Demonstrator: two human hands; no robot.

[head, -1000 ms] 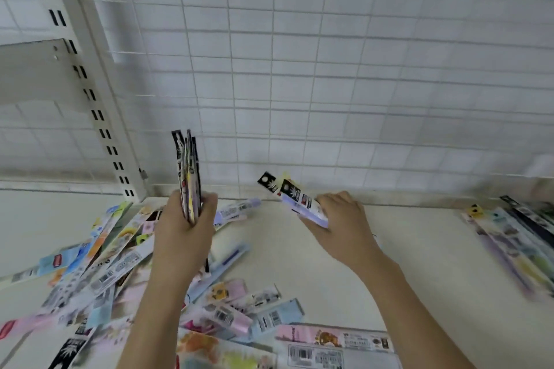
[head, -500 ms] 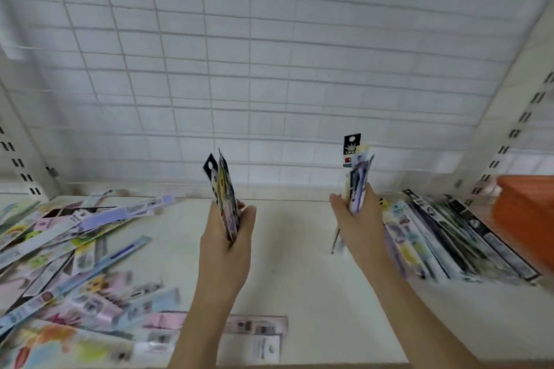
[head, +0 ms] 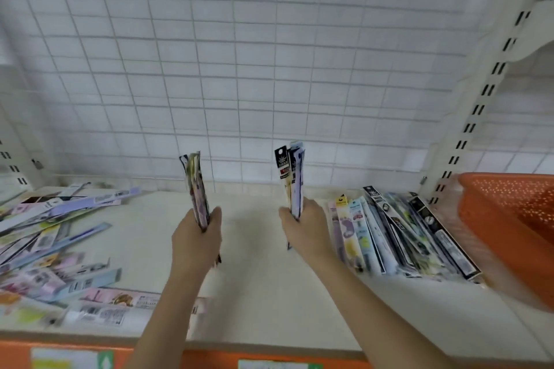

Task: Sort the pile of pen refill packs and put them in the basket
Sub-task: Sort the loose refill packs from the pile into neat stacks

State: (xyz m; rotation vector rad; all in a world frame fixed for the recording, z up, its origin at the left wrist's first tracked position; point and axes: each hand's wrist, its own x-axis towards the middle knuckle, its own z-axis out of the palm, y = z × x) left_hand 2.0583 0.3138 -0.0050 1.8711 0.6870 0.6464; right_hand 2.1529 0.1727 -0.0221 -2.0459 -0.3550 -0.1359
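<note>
My left hand (head: pixel 196 241) grips an upright bundle of refill packs (head: pixel 196 189) over the middle of the shelf. My right hand (head: pixel 304 229) holds a second upright bundle (head: pixel 292 177), topped by a black-headed pack, just left of a sorted row of packs (head: pixel 398 234) lying side by side. An orange perforated basket (head: pixel 509 219) stands at the far right, touching that row. A loose pile of mixed packs (head: pixel 51 249) covers the shelf's left side.
The cream shelf (head: pixel 254 287) has a white wire grid (head: pixel 269 69) as its back wall. Slotted uprights (head: pixel 479 117) rise at the right and far left. An orange price strip (head: pixel 209 358) runs along the front edge.
The view has swung right, bringing the sorted row and the basket into sight. My right hand lifted its packs upright and carried them right, next to the row. My left hand kept its bundle.
</note>
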